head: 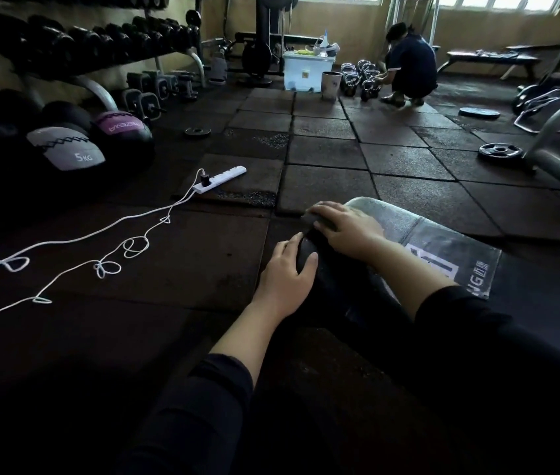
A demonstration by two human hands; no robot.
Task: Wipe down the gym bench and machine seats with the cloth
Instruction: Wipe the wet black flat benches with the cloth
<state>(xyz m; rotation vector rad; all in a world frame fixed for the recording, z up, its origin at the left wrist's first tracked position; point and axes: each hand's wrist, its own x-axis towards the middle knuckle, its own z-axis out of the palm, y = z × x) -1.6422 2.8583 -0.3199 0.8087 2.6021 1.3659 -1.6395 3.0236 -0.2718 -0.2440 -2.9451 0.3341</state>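
While kneeling low, at 6 o'clock: two bare forearms in dark sleeves, reaching forward over dark rubber floor tiles [326, 152].

Bench pad [388, 214]: at centre, slightly toward 4 o'clock; worn grey upholstered end, rounded, with a dark printed panel toward 4 o'clock.

Cloth [309, 222]: likely the small dark fold under the right fingertips at the pad's 9 o'clock edge; too dim to be certain.

Right hand [343, 228]: laid flat on the pad's near end, fingers straight and pressing down, not curled.

Left hand [285, 279]: at 7 o'clock of the right hand, fingers and thumb curved round a dark rounded part beneath the pad; what that part is cannot be told.

Handling, as a judgement: pad firm and heavy, unlikely to shift; worn vinyl probably slick when damp. Cloth soft, light, prone to bunching; best held flat under the palm, the pad's edge steadied by the other hand.

Surroundings: white power strip [220, 180] and looping cord at 10 o'clock; medicine balls [66, 149] at 9 o'clock; a crouching person [408, 63] by kettlebells at 1 o'clock.
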